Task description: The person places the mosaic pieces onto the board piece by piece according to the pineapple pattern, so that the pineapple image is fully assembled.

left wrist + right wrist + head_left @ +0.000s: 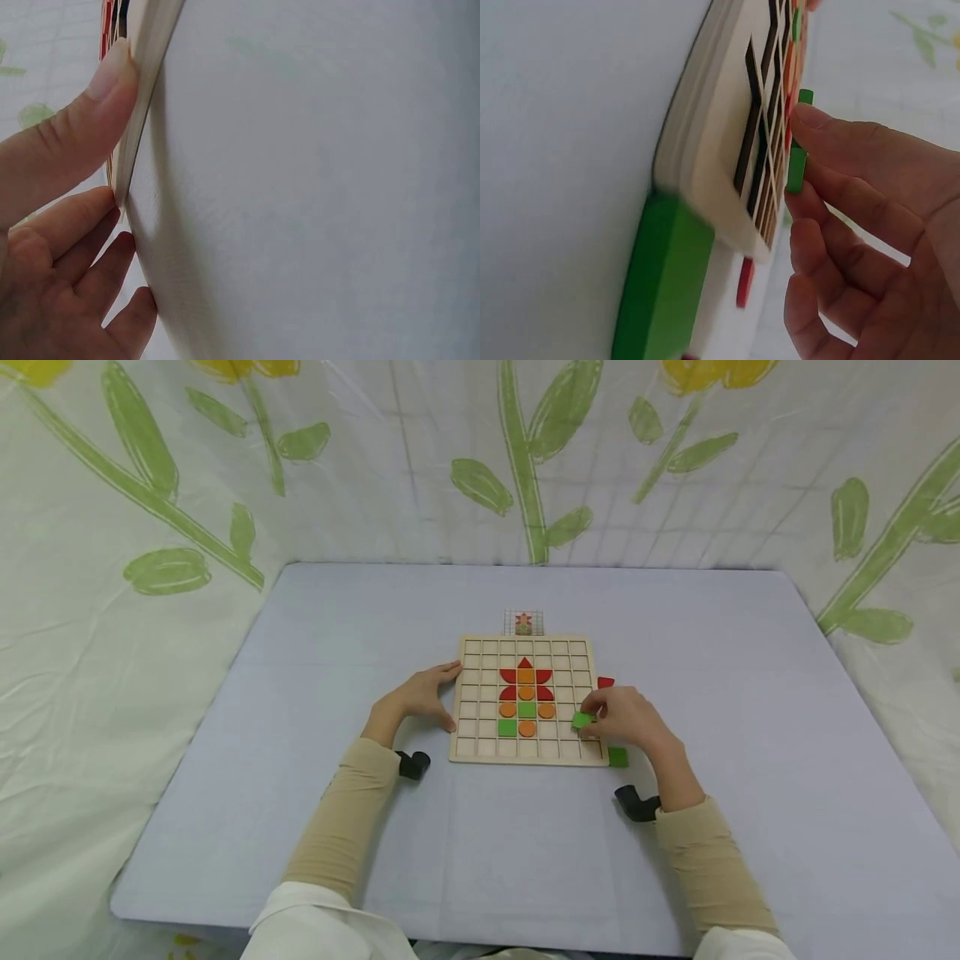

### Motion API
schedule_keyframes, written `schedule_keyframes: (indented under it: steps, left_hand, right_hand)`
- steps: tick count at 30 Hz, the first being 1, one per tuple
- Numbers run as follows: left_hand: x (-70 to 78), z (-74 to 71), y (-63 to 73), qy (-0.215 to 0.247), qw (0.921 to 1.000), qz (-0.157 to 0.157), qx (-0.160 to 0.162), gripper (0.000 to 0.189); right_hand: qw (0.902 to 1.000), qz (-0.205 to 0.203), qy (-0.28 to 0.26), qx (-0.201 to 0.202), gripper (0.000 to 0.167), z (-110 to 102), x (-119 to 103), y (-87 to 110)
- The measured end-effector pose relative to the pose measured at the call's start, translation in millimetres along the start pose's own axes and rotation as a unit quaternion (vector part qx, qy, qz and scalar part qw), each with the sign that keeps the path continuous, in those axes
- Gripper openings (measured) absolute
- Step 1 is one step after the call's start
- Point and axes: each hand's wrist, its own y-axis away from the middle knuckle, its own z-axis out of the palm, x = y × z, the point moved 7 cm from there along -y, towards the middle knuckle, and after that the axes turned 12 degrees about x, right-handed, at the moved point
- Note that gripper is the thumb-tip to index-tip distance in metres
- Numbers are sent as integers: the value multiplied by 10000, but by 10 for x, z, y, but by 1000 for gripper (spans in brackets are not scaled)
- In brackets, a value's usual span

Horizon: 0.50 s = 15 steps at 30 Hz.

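A wooden grid board (480, 746) lies on the table with red, orange and green pieces set in its middle squares. My left hand (422, 695) rests against the board's left edge, thumb and fingertips touching its side; the left wrist view shows the thumb (105, 90) along that edge. My right hand (630, 720) pinches a green square tile (581, 720) over the board's right columns. In the right wrist view the green tile (797, 169) sits between thumb and fingers, raised above the grid.
Another green block (618, 757) lies by the board's lower right corner, and a red piece (606, 682) beside its right edge. A small pattern card (512, 622) showing a similar figure lies behind the board. Black wrist-worn devices (637, 804) hang at both wrists.
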Motion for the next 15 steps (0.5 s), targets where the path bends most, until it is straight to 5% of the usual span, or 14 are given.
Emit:
schedule_keyframes:
  steps: [15]
  left_hand:
    - [1, -4, -9, 13, 10000, -3, -16, 104]
  right_hand:
    - [9985, -504, 111, -190, 28, 281, -318, -96]
